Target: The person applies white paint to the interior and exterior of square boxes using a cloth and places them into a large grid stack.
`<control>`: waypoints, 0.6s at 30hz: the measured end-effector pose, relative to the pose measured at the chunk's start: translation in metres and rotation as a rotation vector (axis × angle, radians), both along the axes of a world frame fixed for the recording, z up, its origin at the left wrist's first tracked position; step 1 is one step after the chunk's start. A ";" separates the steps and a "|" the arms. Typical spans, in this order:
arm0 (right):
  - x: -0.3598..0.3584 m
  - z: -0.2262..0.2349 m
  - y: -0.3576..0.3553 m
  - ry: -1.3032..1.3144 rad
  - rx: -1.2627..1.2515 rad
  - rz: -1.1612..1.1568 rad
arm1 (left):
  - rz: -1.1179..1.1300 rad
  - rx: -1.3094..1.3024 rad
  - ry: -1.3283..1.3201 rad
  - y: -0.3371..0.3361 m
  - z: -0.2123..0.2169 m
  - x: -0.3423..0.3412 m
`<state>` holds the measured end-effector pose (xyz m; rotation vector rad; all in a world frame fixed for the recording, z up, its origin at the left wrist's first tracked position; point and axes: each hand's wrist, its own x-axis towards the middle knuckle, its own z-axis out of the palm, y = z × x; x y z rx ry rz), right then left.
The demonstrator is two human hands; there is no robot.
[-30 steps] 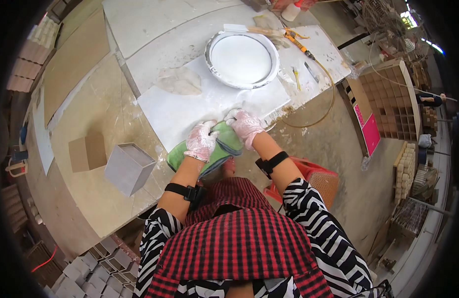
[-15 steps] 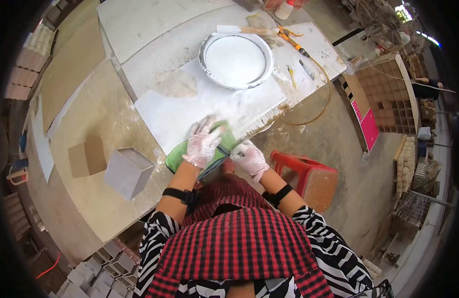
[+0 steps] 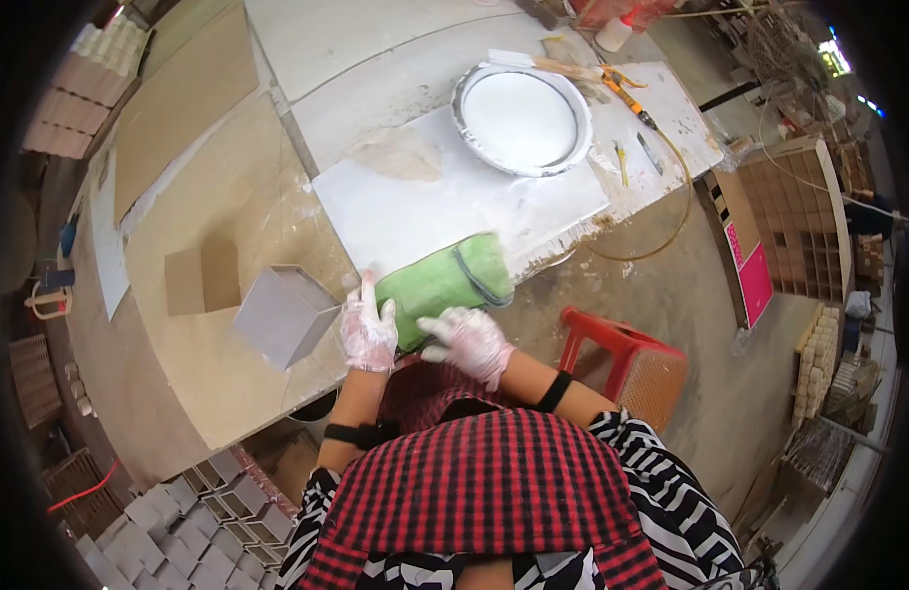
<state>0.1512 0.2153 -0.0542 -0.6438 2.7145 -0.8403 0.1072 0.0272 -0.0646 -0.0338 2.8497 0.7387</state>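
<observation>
A green roll (image 3: pixel 444 283) of soft material lies at the near edge of a white sheet (image 3: pixel 444 202) on the worktable. My left hand (image 3: pixel 367 329), in a thin clear glove, rests with fingers spread at the roll's left end. My right hand (image 3: pixel 469 339), also gloved, lies with fingers apart against the roll's near side. Neither hand closes around the roll. A round white basin (image 3: pixel 522 118) stands farther back on the sheet.
A grey open cube box (image 3: pixel 282 315) and a cardboard piece (image 3: pixel 201 280) sit left on the beige tabletop (image 3: pixel 189 344). Orange-handled pliers (image 3: pixel 626 90) and small tools lie right of the basin. A red plastic stool (image 3: pixel 626 359) stands at my right. Grey boxes (image 3: pixel 179 521) are stacked below left.
Both hands have slid back toward me off the top of the green roll, the right one dropping to its near side. The roll lies flatter and more exposed.
</observation>
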 end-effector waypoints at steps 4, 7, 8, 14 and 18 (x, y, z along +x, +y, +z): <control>0.009 -0.030 -0.041 0.180 0.144 0.120 | 0.113 0.021 -0.121 -0.004 -0.005 -0.019; -0.003 -0.041 -0.045 0.118 0.236 0.163 | 0.168 0.079 -0.221 -0.002 0.000 -0.028; -0.005 -0.042 -0.044 0.078 0.195 0.159 | 0.158 0.113 -0.192 -0.003 -0.003 -0.030; 0.007 -0.019 -0.030 -0.439 -0.604 -0.665 | 0.106 0.467 -0.172 0.000 -0.039 -0.052; 0.009 -0.030 -0.011 -0.555 -0.572 -1.014 | 0.258 0.808 -0.525 0.035 -0.002 -0.073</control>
